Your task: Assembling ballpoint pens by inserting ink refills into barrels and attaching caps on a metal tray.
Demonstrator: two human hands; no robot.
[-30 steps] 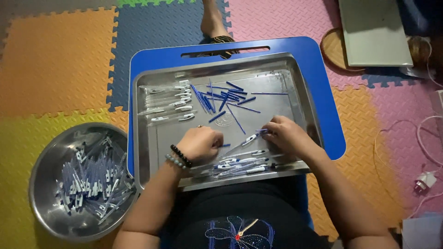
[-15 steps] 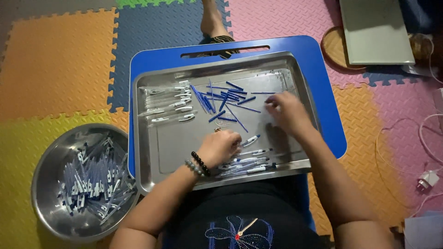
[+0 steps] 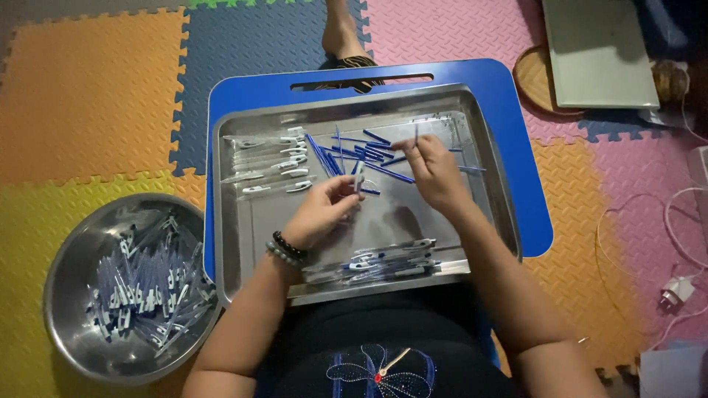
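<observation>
Pinched in your left hand (image 3: 322, 210) is 1 clear pen barrel (image 3: 359, 177), held over the steel tray (image 3: 487, 140). Your right hand (image 3: 435, 171) grips 1 thin refill (image 3: 416, 135) upright, just beside the loose blue refills (image 3: 369, 153) at the tray's far side.

Head view: worn on the person's head, facing steeply down, close above the lap.
Framing: steel tray (image 3: 243, 221) centred; foam floor mats (image 3: 88, 88) around.
</observation>
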